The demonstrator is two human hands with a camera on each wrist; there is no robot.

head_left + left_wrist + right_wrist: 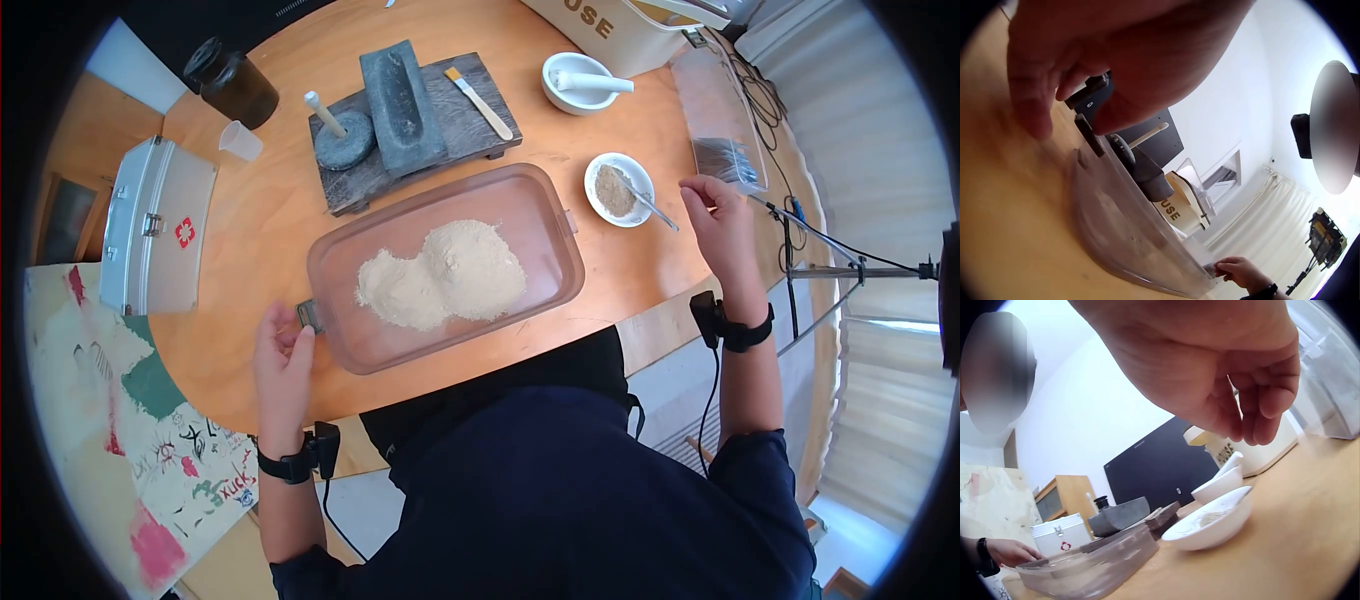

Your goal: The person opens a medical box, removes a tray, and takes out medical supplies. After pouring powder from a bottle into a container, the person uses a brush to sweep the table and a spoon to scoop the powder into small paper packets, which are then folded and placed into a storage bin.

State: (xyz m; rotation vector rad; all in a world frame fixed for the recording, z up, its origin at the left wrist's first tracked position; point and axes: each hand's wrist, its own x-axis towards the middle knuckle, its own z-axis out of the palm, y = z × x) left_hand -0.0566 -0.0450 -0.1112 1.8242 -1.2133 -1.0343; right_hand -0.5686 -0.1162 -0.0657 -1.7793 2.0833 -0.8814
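A translucent pinkish plastic tray [345, 345] lies at the table's front, with two merging heaps of pale beige powder [478, 270] in it. My left hand [282, 365] is by the tray's left end, thumb and fingers loosely bent and apart around the dark end clip [307, 317]; in the left wrist view that clip [1089, 134] shows just past the thumb, not pinched. My right hand [722, 225] hovers right of a small white bowl [594, 208], fingers loosely curled with nothing in them. Grey-brown powder [614, 190] and a thin spoon [650, 205] are in the bowl.
Behind the tray, a dark wooden board [345, 195] bears a stone trough [404, 110], a round stone with a handle [345, 142] and a brush [480, 104]. A white mortar [560, 95] with pestle, dark jar [232, 85], plastic cup [240, 141] and first-aid case [158, 225] stand around.
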